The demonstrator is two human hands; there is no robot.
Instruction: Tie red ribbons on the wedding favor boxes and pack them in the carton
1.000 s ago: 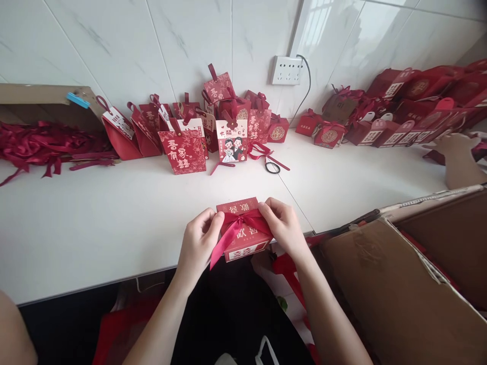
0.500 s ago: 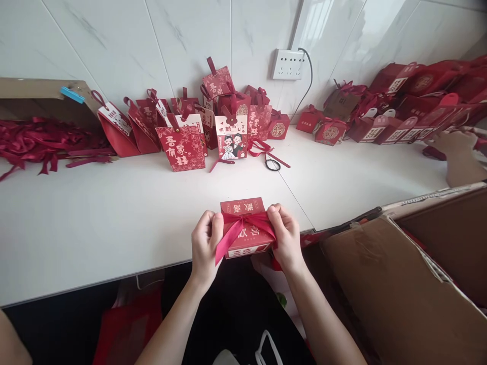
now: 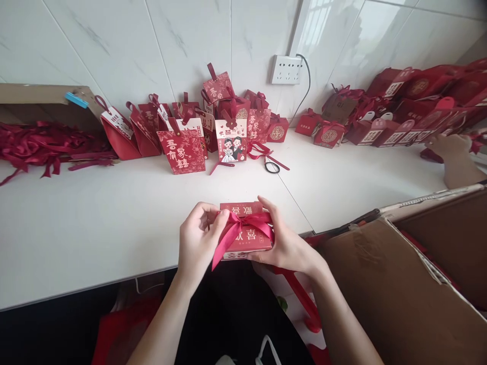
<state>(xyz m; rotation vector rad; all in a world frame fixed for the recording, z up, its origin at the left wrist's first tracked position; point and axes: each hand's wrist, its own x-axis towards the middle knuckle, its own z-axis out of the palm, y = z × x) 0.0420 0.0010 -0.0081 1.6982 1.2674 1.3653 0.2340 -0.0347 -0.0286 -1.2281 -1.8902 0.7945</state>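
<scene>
A small red gift box (image 3: 249, 243) with gold characters sits at the counter's front edge. Across its top runs a red ribbon (image 3: 254, 219) tied in a bow, one tail hanging over the front left. Thumb and fingers of my left hand (image 3: 200, 238) pinch the ribbon at the left of the bow. My right hand (image 3: 291, 246) clasps the box from the right, thumb at the front lower edge and fingers reaching to the back corner. The fingertips behind the box are partly hidden.
Several red gift boxes (image 3: 182, 152) line the wall, with more piled right. A cardboard box of ribbons (image 3: 45, 147) stands left. Scissors (image 3: 272, 166) lie beyond the work. Another person's hand (image 3: 451, 149) is at far right. Open cartons (image 3: 380, 274) flank the counter's right front.
My right hand has gone from pinching the ribbon's right side to gripping the box. My left hand stays at the ribbon, shifted slightly left.
</scene>
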